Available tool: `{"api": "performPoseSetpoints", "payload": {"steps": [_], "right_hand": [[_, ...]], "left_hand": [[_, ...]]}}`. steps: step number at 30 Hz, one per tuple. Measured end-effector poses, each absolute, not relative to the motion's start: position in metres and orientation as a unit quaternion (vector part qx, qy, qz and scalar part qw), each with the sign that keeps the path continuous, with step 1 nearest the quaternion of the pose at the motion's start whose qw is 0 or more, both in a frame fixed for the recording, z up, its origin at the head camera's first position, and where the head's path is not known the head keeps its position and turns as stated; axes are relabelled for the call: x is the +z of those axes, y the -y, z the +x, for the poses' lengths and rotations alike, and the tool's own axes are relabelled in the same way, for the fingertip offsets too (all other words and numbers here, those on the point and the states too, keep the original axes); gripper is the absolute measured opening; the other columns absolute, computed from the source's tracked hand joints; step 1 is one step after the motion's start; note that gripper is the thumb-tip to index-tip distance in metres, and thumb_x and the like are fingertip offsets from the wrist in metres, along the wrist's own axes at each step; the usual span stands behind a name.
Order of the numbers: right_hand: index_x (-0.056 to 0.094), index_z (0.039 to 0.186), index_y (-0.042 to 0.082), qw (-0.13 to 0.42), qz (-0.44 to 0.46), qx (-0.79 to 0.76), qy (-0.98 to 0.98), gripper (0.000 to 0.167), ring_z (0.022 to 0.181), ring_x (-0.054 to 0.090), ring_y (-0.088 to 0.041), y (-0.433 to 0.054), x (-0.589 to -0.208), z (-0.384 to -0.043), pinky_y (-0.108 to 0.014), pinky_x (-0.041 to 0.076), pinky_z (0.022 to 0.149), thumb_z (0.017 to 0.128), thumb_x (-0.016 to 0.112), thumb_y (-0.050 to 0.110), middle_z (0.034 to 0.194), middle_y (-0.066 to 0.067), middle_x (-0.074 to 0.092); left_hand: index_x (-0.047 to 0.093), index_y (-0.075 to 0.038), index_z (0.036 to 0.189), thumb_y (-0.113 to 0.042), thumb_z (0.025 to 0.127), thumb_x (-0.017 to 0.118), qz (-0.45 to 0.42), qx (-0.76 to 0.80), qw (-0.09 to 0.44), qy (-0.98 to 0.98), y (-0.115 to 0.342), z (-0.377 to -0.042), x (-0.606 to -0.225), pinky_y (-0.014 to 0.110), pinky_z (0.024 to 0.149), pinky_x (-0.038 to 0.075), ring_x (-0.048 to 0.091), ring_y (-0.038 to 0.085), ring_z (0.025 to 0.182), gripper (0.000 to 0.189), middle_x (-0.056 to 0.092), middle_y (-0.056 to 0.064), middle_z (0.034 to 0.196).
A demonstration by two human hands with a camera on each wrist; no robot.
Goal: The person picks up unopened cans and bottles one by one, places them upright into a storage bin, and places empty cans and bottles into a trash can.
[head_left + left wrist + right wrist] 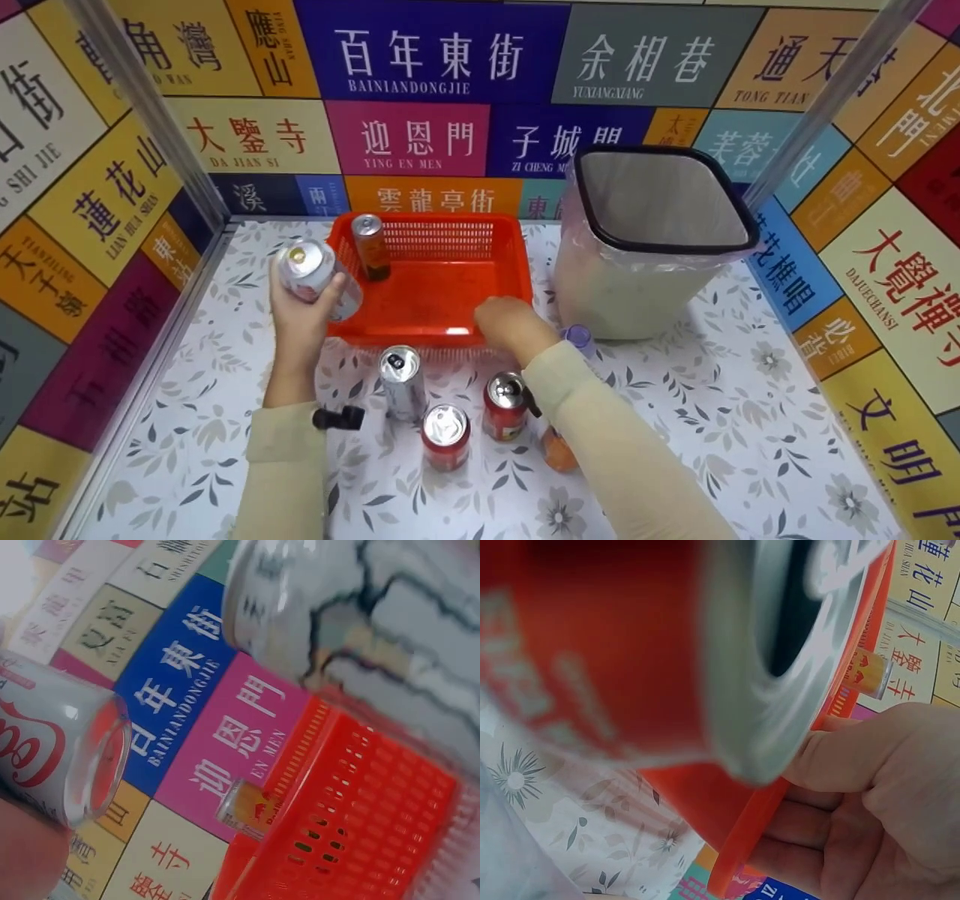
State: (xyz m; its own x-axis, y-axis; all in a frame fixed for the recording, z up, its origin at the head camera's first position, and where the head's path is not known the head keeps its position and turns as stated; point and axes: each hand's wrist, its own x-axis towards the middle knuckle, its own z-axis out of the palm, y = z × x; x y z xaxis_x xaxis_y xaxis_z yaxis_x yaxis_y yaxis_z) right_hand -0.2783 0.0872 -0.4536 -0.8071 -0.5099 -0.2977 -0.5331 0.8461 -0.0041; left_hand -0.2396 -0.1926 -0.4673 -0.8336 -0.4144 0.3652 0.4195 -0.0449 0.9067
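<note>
My left hand (304, 315) grips a white Coca-Cola can (52, 735), raised and tilted at the left edge of the red plastic basket (450, 300). In the head view the can's top faces up toward the camera. At the basket's near right rim, my right hand (870, 802) holds the edge, thumb on one side and fingers on the other. Inside the basket, a slim gold Red Bull can (372, 247) stands at the back left. A silver Monster can (405, 386) stands in front of the basket, large in the left wrist view (390, 637).
Two red cans, one nearer (445, 439) and one opened (505, 409), stand on the flowered tabletop (172, 450). My right forearm partly hides a purple-capped (578, 337) bottle and an orange thing (559, 450). A lined bin (637, 285) stands right of the basket.
</note>
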Motion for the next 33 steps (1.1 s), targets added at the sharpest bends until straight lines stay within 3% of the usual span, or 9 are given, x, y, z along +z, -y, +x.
{"api": "performPoseSetpoints", "payload": {"steps": [9,19,33], "right_hand": [[0.074,0.107,0.002,0.143,-0.273,0.049,-0.95,0.012,0.097,0.069,-0.035,-0.087,-0.45,-0.279,-0.047,0.059,0.098,0.096,0.072,0.0,0.106,-0.017,0.074],[0.075,0.105,0.001,0.133,-0.276,0.047,-0.951,0.011,0.1,0.07,-0.036,-0.087,-0.453,-0.278,-0.047,0.058,0.1,0.097,0.069,-0.002,0.107,-0.019,0.075],[0.075,0.109,0.002,0.136,-0.277,0.051,-0.95,0.011,0.096,0.069,-0.034,-0.085,-0.455,-0.278,-0.045,0.059,0.098,0.099,0.071,0.003,0.105,-0.017,0.074]], "left_hand": [[0.036,-0.004,0.157,-0.009,0.095,0.076,0.02,-0.697,0.197,0.689,0.198,-0.268,-0.477,0.042,0.119,0.039,0.051,0.022,0.13,0.074,0.052,0.015,0.145],[0.043,0.001,0.151,-0.011,0.091,0.084,0.001,-0.661,0.191,0.725,0.201,-0.3,-0.5,0.039,0.115,0.041,0.055,0.023,0.124,0.073,0.058,0.018,0.139],[0.044,0.001,0.153,-0.027,0.089,0.089,0.032,-0.611,0.137,0.779,0.205,-0.32,-0.511,0.047,0.121,0.04,0.054,0.032,0.134,0.083,0.058,0.022,0.145]]}}
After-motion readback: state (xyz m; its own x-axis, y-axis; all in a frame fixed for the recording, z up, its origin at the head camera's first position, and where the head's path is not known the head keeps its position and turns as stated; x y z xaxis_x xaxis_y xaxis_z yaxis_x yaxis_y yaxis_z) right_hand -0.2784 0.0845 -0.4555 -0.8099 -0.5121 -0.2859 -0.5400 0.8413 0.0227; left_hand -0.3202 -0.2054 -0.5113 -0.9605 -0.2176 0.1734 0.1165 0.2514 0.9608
